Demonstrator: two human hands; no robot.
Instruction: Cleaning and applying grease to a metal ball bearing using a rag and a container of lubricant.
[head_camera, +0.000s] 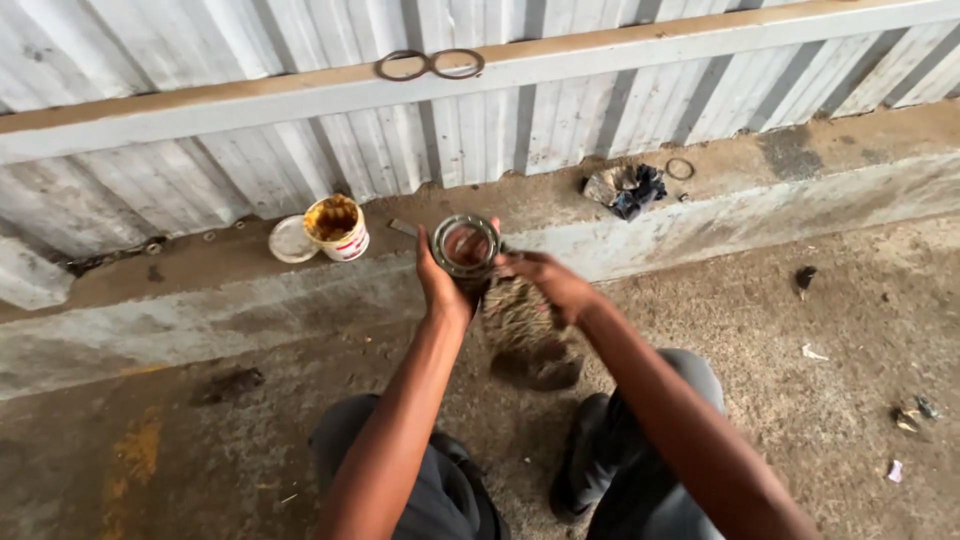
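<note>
head view, looking down past both knees to a concrete floor (760, 330) and a raised concrete ledge (200, 275) under a corrugated metal wall (250, 170).

left hand (440, 285): raised in front of the ledge, grip closed around the rim of a round metal bearing ring (465, 245). thumb on the near left edge, fingertips showing at the top right edge. the ring's open face is turned toward the camera, so its axis runs roughly toward the viewer, not along the ledge.

right hand (550, 283): just right of and slightly below the ring, fingers curled over a frayed dirty rag (520, 320) that hangs down from the hand. the hand is motion-blurred; it looks pinched on the rag, but contact between rag and ring cannot be made out for sure.

key relation: ring lies up and to the left of the right hand, almost touching; the left hand carries it, the right hand is the free-moving one nearest its lower right rim.

surroundings: open tub of yellowish grease (336, 226) on the ledge, left of the ring, with its white lid (291, 240) lying just beside it. crumpled dark cloth (625, 188) further right on the ledge, a small ring (680, 168) near it. two thin rings (430, 64) rest on the wall rail above.
</note>
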